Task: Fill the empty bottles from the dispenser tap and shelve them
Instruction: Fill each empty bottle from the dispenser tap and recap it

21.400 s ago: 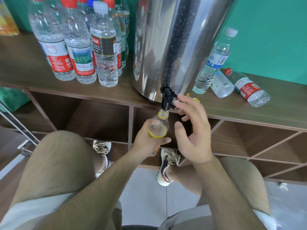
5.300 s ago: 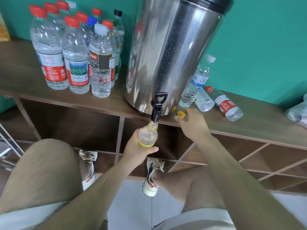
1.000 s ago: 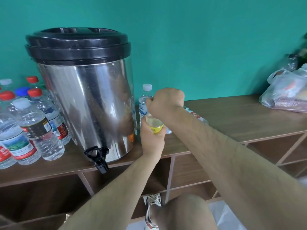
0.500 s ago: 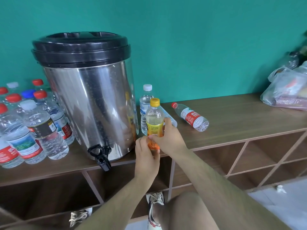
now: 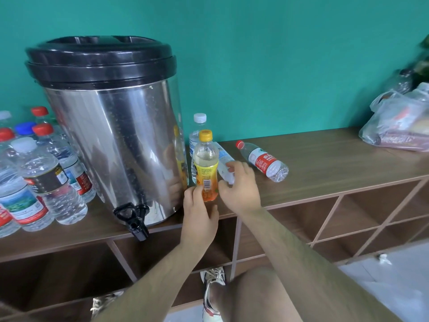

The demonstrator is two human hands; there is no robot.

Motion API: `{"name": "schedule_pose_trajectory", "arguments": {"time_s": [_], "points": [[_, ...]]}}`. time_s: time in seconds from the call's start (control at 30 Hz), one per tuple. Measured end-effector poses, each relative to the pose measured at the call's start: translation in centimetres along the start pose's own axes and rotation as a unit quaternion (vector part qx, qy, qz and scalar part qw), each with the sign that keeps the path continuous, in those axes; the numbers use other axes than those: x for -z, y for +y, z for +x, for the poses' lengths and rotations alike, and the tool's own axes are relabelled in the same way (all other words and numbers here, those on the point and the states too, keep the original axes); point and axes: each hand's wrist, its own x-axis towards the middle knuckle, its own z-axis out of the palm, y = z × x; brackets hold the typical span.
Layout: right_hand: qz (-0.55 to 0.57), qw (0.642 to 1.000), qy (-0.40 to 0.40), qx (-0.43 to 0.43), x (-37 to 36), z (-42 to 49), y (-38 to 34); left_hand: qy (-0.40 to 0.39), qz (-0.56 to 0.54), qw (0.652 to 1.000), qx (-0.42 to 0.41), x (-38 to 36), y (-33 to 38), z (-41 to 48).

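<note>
A small yellow-capped bottle [image 5: 205, 162] with an orange-yellow label stands upright on the wooden shelf top [image 5: 329, 163], just right of the steel dispenser [image 5: 111, 135]. Its cap is on and it holds clear liquid. My left hand [image 5: 200, 213] holds the bottle's foot from the near side, fingers against its lower left. My right hand [image 5: 240, 190] hovers just right of the bottle with loosely curled fingers that hold nothing. The black tap [image 5: 132, 217] hangs over the shelf edge, left of my hands.
Several capped water bottles [image 5: 46, 177] crowd the shelf left of the dispenser. A white-capped bottle [image 5: 197, 129] stands behind the yellow one. Two bottles lie on their sides: one [image 5: 224, 165] behind my right hand and a red-capped one [image 5: 263, 161]. A plastic bag [image 5: 399, 129] sits far right. Open cubbies [image 5: 362, 205] lie below.
The capped bottle now stands on the shelf beside the dispenser. My right hand has come off it and drawn slightly right; my left stays at its base.
</note>
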Motion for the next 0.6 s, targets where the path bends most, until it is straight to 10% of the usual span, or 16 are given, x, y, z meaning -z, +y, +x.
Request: {"name": "schedule_pose_trajectory", "arguments": {"time_s": [0.17, 0.6], "points": [[-0.109, 0.991, -0.043, -0.061, 0.5, 3.4, 2.1, -0.02, 0.036, 0.998, -0.045, 0.0, 1.2, 0.3], [0.029, 0.989, -0.001, -0.148, 1.7, -2.8, 2.4, -0.075, 0.037, 0.994, -0.065, 0.3, 3.2, 1.1]]}}
